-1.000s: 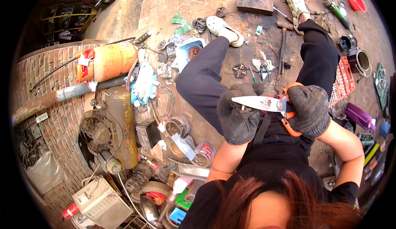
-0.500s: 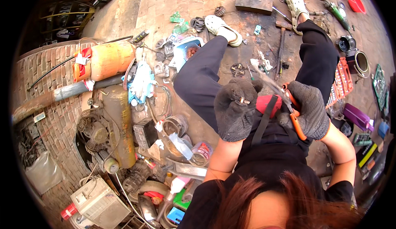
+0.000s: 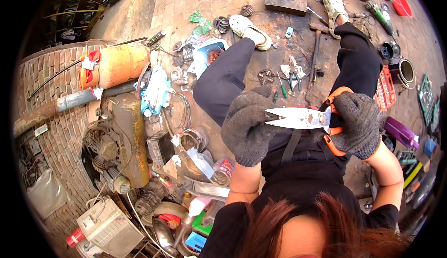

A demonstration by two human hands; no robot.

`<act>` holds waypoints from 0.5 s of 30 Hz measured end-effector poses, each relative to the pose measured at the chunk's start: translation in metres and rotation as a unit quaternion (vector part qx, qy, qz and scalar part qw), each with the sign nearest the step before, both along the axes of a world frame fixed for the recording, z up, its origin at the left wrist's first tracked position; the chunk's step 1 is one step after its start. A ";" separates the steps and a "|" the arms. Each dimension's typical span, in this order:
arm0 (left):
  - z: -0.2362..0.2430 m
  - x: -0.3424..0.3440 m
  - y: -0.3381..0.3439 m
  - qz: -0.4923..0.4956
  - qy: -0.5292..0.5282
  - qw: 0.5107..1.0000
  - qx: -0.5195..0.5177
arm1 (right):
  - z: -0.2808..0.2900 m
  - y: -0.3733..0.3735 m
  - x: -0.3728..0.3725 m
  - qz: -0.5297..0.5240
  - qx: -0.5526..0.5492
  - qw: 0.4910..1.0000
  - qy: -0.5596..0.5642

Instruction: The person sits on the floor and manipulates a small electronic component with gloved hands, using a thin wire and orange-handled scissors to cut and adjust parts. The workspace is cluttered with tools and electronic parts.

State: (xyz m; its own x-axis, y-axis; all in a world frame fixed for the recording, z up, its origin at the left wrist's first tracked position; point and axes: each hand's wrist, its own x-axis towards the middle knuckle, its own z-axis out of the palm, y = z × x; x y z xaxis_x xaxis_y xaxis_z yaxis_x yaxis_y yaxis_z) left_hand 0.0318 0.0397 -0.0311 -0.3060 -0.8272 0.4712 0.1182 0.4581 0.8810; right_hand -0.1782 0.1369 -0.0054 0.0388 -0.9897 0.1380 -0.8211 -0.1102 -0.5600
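In a dark knitted glove, my right hand (image 3: 359,127) grips a pair of scissors (image 3: 305,118) by its orange handles. The worn, silvery blades point left, slightly parted, and their tips reach the fingers of my left hand (image 3: 249,130). That hand, gloved likewise, is closed in a pinch. A tiny piece between its fingertips sits by the blade tips, too small to name. Both hands are above my lap, in front of a black strap and a bit of red cloth mostly hidden behind the scissors.
Between my feet lie a hammer (image 3: 316,48), pliers (image 3: 294,77), a green-handled screwdriver (image 3: 282,87) and a metal block (image 3: 286,2). An orange gas cylinder (image 3: 122,66), cans and an air compressor (image 3: 132,137) crowd my left. An orange socket tray (image 3: 385,88) lies at right.
The scissors have swung from upright and blurred to lying level, their blades now at my left fingertips. My left hand has shifted left and turned slightly.
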 end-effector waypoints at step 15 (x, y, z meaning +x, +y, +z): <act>-0.009 -0.002 -0.001 -0.032 0.077 0.996 0.038 | -0.002 0.002 -0.004 0.005 0.000 1.000 0.016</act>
State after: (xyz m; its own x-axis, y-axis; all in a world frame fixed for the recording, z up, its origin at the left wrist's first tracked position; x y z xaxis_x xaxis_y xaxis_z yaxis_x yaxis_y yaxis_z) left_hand 0.0297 0.0386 -0.0399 -0.2894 -0.8432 0.4532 0.2810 0.3777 0.8823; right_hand -0.1821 0.1389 -0.0078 0.0532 -0.9892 0.1364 -0.8373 -0.1186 -0.5337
